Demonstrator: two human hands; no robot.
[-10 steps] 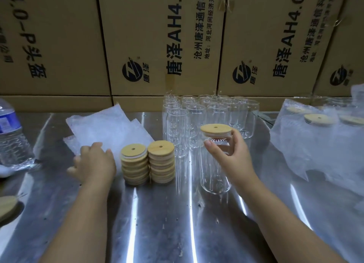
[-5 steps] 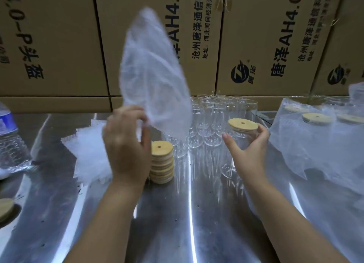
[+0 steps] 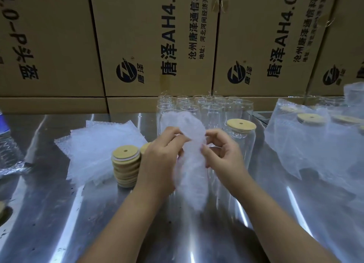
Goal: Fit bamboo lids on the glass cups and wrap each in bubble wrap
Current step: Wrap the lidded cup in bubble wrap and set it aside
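bubble wrap sheet [image 3: 194, 176] pinched by left hand [image 3: 159, 162] and right hand [image 3: 224, 154]; second lid stack [image 3: 145, 148] mostly hidden.

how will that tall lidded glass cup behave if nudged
The tall clear glass cup with the round bamboo lid looks narrow for its height, so probably tips easily. Its smooth glass is likely slippery, and fragile against the metal table.
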